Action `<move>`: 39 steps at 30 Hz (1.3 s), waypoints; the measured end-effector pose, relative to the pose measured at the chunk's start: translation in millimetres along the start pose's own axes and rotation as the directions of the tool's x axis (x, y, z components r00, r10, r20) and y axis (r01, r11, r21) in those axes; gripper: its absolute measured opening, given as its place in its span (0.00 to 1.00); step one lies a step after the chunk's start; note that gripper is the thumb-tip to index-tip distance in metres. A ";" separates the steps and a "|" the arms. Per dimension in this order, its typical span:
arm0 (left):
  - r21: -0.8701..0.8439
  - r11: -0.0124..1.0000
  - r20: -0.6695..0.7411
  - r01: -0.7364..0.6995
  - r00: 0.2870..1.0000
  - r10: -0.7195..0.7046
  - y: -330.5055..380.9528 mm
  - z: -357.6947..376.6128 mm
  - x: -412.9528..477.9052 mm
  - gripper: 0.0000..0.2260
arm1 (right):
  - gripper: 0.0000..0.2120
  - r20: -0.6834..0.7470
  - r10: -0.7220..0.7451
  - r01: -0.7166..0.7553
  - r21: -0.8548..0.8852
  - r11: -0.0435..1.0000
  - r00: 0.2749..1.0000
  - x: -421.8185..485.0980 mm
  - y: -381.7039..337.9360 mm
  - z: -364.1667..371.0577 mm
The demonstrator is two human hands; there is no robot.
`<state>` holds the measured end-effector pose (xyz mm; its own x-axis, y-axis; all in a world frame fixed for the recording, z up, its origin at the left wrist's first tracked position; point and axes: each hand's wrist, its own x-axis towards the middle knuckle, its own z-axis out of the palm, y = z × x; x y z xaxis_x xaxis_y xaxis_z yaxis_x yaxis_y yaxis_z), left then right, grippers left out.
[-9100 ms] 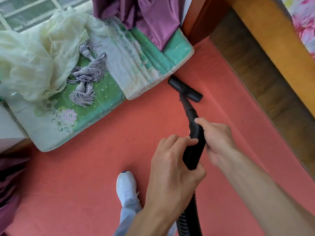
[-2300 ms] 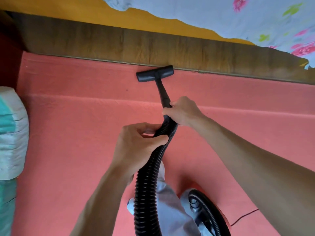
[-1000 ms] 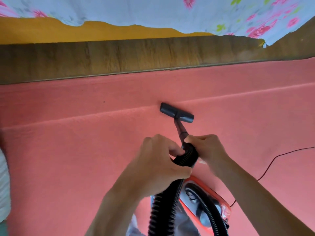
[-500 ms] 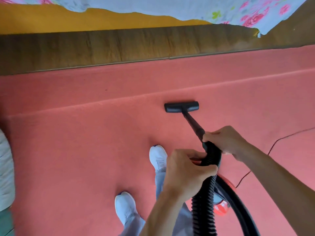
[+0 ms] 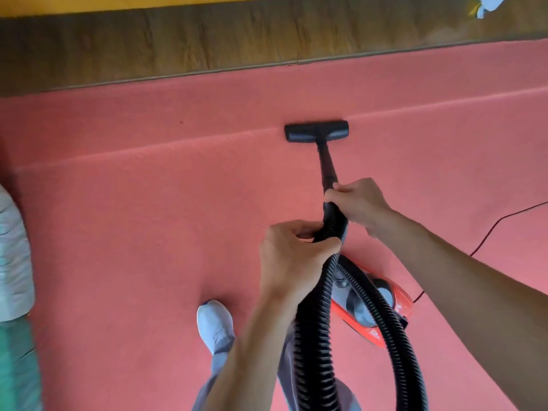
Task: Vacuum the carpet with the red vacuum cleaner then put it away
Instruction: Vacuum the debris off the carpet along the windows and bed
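Head view: wooden board (image 5: 237,40) beyond nozzle (image 5: 316,132), cord (image 5: 489,229) at right

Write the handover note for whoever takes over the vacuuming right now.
The left hand grips the ribbed hose. The right hand grips where the hose meets the tube.
The floor head lies flat on the red carpet, at a crease short of the wooden strip. The red vacuum cleaner sits on the carpet under the right forearm, its cord trailing off to the right.
Done: vacuuming is under way; how much is covered cannot be told.
Left: finish the carpet, then put the vacuum cleaner away.
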<state>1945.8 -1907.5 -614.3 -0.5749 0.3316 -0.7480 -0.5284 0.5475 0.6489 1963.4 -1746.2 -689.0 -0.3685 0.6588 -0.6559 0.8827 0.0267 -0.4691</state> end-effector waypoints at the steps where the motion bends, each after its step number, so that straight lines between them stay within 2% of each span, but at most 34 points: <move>1: 0.012 1.000 0.000 0.007 1.000 -0.007 -1.9 -6.2 -3.8 0.10 | 0.09 0.017 0.002 -0.002 0.013 1.000 1.000 -5.5 2.1 3.0; 4: 0.048 0.999 -0.032 0.010 0.999 -0.008 0.3 -28.7 -30.5 0.09 | 0.11 0.077 0.006 -0.012 0.066 0.998 0.997 -36.7 4.1 12.1; 8: 0.199 0.979 -0.094 0.031 0.995 -0.013 5.1 -60.0 -93.5 0.08 | 0.10 0.192 0.054 -0.068 0.070 0.995 0.980 -102.7 4.4 28.3; 11: 0.230 0.972 -0.075 0.048 0.997 -0.032 1.9 -83.6 -128.3 0.09 | 0.08 0.305 0.061 -0.106 0.134 0.985 0.950 -145.2 7.6 34.8; 15: 0.222 0.972 -0.033 0.079 0.997 -0.073 -20.4 -94.4 -154.5 0.08 | 0.10 0.353 0.052 -0.106 0.134 0.985 0.934 -179.0 19.1 37.0; 20: 0.180 0.982 -0.107 0.058 0.994 -0.039 -60.4 -83.0 -161.1 0.10 | 0.15 0.235 0.017 -0.028 0.046 0.999 0.972 -185.7 30.3 57.3; 23: 0.200 0.980 -0.120 0.013 0.993 0.011 -86.8 -68.7 -154.6 0.15 | 0.10 0.187 -0.040 0.046 -0.025 0.999 0.981 -181.1 36.8 73.2; 26: 0.201 0.980 -0.183 0.001 0.982 0.037 -107.5 -67.8 -150.0 0.13 | 0.14 0.187 -0.070 0.089 -0.093 0.992 0.980 -183.7 41.9 91.9; 30: 0.165 0.985 -0.207 0.041 0.978 -0.006 -127.0 -91.4 -171.5 0.11 | 0.07 0.265 -0.072 0.125 -0.189 0.974 0.962 -209.2 47.2 117.6; 34: 0.092 0.994 -0.171 0.064 0.984 -0.048 -139.5 -121.3 -213.7 0.10 | 0.06 0.293 -0.013 0.118 -0.341 0.933 0.956 -241.6 52.0 127.9; 39: 0.038 0.999 -0.156 0.029 0.987 -0.023 -139.7 -134.3 -213.4 0.11 | 0.09 0.244 0.011 0.068 -0.313 0.947 0.970 -246.1 41.2 132.7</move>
<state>2058.4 -2157.9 -526.6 -0.6532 0.1948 -0.7317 -0.5207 0.5860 0.6209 2051.7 -2007.0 -625.4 -0.4189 0.4560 -0.7853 0.9024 0.3056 -0.3039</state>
